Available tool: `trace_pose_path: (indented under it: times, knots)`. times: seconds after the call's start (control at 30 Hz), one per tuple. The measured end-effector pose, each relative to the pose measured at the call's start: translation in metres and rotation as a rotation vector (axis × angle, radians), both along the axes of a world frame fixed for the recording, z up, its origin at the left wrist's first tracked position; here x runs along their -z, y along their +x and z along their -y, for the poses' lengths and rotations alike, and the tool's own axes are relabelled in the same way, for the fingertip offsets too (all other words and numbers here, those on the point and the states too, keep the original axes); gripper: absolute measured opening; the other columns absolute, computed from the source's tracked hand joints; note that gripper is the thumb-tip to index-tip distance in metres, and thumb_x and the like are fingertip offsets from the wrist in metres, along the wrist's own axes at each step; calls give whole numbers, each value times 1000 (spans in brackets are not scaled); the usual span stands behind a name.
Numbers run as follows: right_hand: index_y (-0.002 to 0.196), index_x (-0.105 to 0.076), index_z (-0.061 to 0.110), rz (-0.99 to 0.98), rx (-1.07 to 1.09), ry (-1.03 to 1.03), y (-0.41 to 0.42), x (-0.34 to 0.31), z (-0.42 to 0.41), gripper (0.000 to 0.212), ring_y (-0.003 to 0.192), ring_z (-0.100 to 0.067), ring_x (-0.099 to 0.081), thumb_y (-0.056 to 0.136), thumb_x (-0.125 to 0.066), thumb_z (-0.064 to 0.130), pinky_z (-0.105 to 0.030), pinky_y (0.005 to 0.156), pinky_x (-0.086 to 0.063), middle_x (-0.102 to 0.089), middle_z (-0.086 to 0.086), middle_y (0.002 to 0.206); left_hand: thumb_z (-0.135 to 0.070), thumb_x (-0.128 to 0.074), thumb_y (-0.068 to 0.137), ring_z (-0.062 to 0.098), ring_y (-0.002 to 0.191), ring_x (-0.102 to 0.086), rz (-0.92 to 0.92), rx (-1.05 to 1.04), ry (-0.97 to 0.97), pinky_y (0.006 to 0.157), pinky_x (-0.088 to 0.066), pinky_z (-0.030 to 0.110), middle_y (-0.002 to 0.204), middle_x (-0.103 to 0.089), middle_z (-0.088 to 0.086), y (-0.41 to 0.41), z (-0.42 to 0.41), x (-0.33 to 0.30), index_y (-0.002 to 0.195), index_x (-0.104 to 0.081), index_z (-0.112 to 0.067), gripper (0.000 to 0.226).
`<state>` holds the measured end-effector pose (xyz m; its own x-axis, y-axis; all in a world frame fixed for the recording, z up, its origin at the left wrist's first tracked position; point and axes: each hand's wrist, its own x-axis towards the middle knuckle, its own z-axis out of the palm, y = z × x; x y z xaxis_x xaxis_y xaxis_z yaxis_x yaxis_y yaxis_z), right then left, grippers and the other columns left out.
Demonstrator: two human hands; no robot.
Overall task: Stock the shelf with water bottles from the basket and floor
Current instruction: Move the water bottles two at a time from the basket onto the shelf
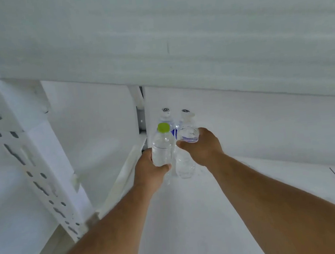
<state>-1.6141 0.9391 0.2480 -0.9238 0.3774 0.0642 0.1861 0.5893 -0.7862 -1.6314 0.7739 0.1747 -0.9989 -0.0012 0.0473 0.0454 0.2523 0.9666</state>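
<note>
White shelving fills my view: a perforated upright post (21,158) stands far to the left of my grip, a broad upper shelf board (175,49) hangs above both hands, and the lower shelf (267,137) spreads pale beneath and to the right.

My left hand (150,170) is wrapped around the lower body of a clear bottle with a green cap (162,144). Its long axis runs roughly upright, tilted a little away from me, cap pointing up and toward the back of the shelf. My fingers curl round its left side and my thumb presses across its front near the base.

Just right of that grip, touching it or nearly so, a second clear bottle (184,166) sits lower between my two hands, long axis also near upright; its top is hidden behind my right hand.

My right hand (201,146) is closed over the shoulder of a clear bottle with a blue label (189,135), fingers clamped around it from the right; its white cap points up and away from me.

Behind both grips, near the back corner, another white-capped bottle (165,116) stands upright on the shelf.
</note>
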Motion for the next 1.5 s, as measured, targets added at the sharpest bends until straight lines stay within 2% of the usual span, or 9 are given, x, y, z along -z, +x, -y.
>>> trace_pose_path:
  times: [0.17,0.37,0.5,0.63,0.73,0.93,1.17,1.33,1.5]
  knots:
    - [102,-65,25,10,-18,1,-15,10,0,40,84,-16,-63,72,-75,49,-21,52,-38,-67,8,90,-20,-76,62,18,88,-71,22,41,15,83,-58,47,93,-73,-4,-18,-8,7,100,-69,-25,39]
    - [105,-65,22,58,-33,-32,-14,26,3,45,82,-15,-65,71,-76,48,-22,56,-40,-69,4,91,-13,-81,64,18,91,-70,5,52,33,83,-57,43,95,-73,-4,-28,-10,10,104,-67,-24,44]
    - [108,-62,24,95,-24,-17,-12,32,3,55,84,-17,-65,65,-76,55,-27,64,-49,-69,6,94,-24,-83,69,10,87,-67,-4,56,-133,72,-53,26,93,-69,-16,-24,-5,14,97,-61,-38,39]
    - [103,-62,28,179,-44,68,-10,37,2,49,78,-16,-66,63,-77,51,-30,66,-54,-69,8,89,-28,-82,72,14,85,-65,47,61,-259,63,-45,21,98,-66,-10,-22,-1,21,110,-64,-24,42]
    - [97,-61,30,180,-23,95,-10,39,0,38,72,-13,-64,66,-77,47,-29,63,-53,-67,10,83,-26,-81,74,18,91,-67,55,52,-247,70,-48,25,102,-68,-5,-25,-2,24,110,-64,-21,40]
    - [106,-53,28,125,54,35,-15,43,6,43,86,-19,-62,73,-78,42,-36,77,-56,-62,8,94,-24,-81,76,15,90,-62,37,30,-269,76,-44,25,101,-64,-7,-30,-4,24,116,-63,-20,44]
    - [116,-53,22,83,76,-24,-14,49,11,48,83,-16,-57,76,-76,37,-28,67,-46,-57,11,92,-23,-79,79,14,94,-59,27,31,-292,79,-40,23,101,-63,-7,-30,-3,27,112,-61,-18,38]
    - [119,-51,20,121,89,-79,-9,53,12,51,71,-8,-52,78,-77,35,-21,49,-39,-48,18,80,-18,-74,83,17,113,-59,64,63,-298,93,-46,28,126,-63,-1,-24,-3,30,134,-52,-19,56]
    - [140,-41,13,230,49,-50,16,53,18,65,83,-16,-50,86,-70,36,-19,46,-34,-57,0,111,-21,-68,86,22,119,-58,112,90,-350,91,-44,24,131,-58,1,5,4,26,139,-44,-22,58]
